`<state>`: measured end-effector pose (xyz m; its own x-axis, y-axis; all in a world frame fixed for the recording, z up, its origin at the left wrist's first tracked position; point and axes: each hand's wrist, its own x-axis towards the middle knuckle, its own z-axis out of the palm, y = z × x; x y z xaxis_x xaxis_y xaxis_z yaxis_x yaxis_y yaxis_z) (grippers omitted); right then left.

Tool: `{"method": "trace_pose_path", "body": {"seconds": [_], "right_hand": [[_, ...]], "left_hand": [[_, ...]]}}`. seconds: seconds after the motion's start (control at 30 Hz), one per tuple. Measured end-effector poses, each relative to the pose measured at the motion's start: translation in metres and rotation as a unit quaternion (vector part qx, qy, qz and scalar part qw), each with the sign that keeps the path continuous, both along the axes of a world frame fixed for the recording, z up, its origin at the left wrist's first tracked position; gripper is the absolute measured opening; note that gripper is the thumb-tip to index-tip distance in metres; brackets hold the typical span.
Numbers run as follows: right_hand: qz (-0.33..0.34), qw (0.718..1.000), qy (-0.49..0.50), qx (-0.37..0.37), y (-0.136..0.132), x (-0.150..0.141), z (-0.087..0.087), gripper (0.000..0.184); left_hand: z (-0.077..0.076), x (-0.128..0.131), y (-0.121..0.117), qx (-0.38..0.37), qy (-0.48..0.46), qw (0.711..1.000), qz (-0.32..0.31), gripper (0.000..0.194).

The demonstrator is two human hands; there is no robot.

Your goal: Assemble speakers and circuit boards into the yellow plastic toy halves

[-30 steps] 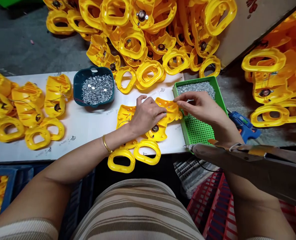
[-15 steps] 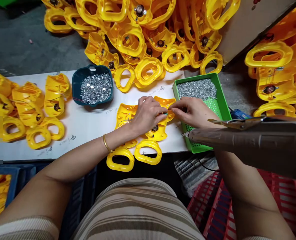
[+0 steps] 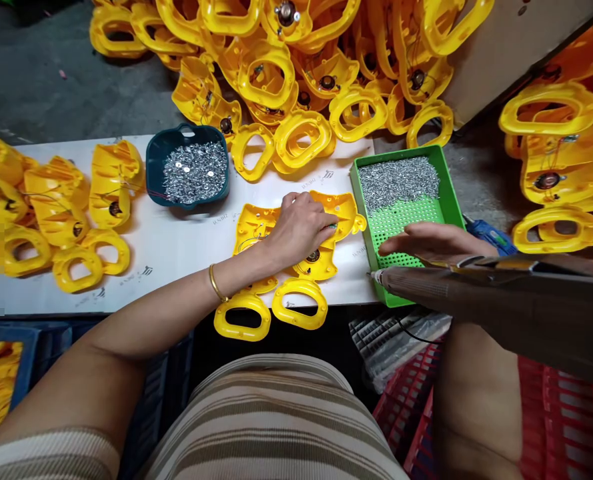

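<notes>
On the white work surface lies a yellow plastic housing half (image 3: pixel 349 210) with a round speaker (image 3: pixel 313 256) and thin wires inside. My left hand (image 3: pixel 299 230) rests over it, thumb and finger pinched on a small green circuit board (image 3: pixel 332 227) at the housing. A second yellow housing half (image 3: pixel 249 220) lies to its left, partly under my wrist. Above the green basket (image 3: pixel 449 180) my right hand (image 3: pixel 436 241) is held with fingers stretched out and nothing visible in them. A long electric screwdriver (image 3: pixel 411 279) crosses in front of that hand, its tip over the basket's edge.
Small screws (image 3: pixel 399 181) fill the back of the green basket. A dark teal tub (image 3: pixel 153 170) holds silvery metal pieces. Yellow housings (image 3: pixel 61 200) stand at the left, a large heap (image 3: pixel 271 73) lies behind, and more (image 3: pixel 551 153) are at the right. Red crates are below.
My right hand has moved away from the housing, rightwards to beside the screwdriver, and its fingers have opened out. My left hand stays on the circuit board.
</notes>
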<state>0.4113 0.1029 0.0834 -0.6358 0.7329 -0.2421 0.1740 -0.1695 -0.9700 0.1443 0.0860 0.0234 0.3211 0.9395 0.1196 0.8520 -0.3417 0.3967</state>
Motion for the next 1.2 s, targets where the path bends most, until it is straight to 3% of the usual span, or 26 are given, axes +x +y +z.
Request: {"method": "trace_pose_path", "body": {"seconds": [0.07,0.17,0.27,0.43,0.53,0.7,0.8,0.9,1.0,1.1,1.2], "right_hand": [[0.005,0.998,0.001,0.055,-0.017,-0.005,0.005,0.077],[-0.002,0.994,-0.019,0.105,-0.037,-0.020,0.014,0.068],[-0.094,0.989,0.000,0.110,-0.046,-0.033,0.022,0.063],[-0.252,0.951,0.077,0.164,-0.047,-0.042,0.034,0.041],[-0.290,0.936,0.070,0.188,-0.042,-0.043,0.042,0.028],[-0.329,0.909,0.092,0.238,-0.032,-0.050,0.051,0.021],[-0.356,0.895,0.026,0.267,-0.028,-0.055,0.049,0.015],[-0.387,0.869,-0.035,0.306,-0.024,-0.059,0.039,0.029],[-0.408,0.853,-0.015,0.325,-0.018,-0.061,0.027,0.036],[-0.418,0.849,-0.042,0.321,-0.011,-0.059,0.014,0.041],[-0.382,0.861,-0.101,0.321,-0.004,-0.052,0.003,0.062]], "left_hand": [[-0.002,0.000,0.000,0.015,-0.009,1.000,-0.001,0.013],[-0.004,0.000,-0.001,0.030,-0.022,0.999,0.011,0.013],[-0.005,0.000,-0.002,0.031,-0.024,0.999,0.011,0.014],[-0.003,-0.001,-0.001,0.018,-0.009,1.000,-0.005,0.016],[-0.002,-0.001,0.000,0.012,-0.007,1.000,-0.017,0.017],[0.000,-0.002,0.000,0.028,-0.014,0.999,-0.027,0.016],[0.003,-0.004,-0.001,0.039,-0.026,0.998,-0.031,0.015],[0.003,-0.005,-0.002,0.044,-0.041,0.998,-0.034,0.014],[-0.001,-0.006,-0.003,0.043,-0.058,0.997,-0.037,0.015],[-0.006,-0.006,-0.004,0.051,-0.062,0.996,-0.032,0.015],[-0.009,-0.006,-0.006,0.057,-0.060,0.996,-0.031,0.014]]}}
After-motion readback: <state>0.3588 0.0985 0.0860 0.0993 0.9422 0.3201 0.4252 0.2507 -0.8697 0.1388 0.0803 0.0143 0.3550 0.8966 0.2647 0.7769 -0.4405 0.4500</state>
